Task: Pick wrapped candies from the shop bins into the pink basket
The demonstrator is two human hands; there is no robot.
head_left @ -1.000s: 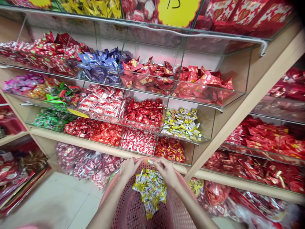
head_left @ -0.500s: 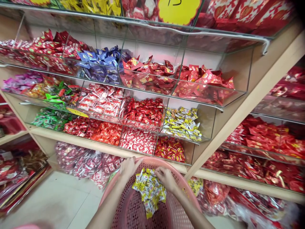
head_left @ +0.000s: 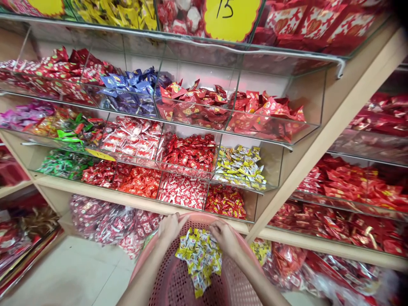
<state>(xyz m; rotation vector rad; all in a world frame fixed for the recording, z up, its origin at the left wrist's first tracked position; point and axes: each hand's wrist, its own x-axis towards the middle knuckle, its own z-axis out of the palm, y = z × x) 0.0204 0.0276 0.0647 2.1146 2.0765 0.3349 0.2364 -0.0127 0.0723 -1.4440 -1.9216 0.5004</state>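
Premises: a retail sweet shop selling loose wrapped confectionery. A wooden shelving unit (head_left: 321, 140) carries tiered clear-fronted bins (head_left: 191, 127), each holding one sort of wrapped sweets (head_left: 188, 153), mostly red, also blue, green and yellow-white. A yellow scalloped price tag (head_left: 231, 17) marked "15" sits at the top edge of the unit. Bulk bags of sweets (head_left: 108, 216) lie under the lowest shelf. A pink plastic shopping basket (head_left: 178, 284) is in front.
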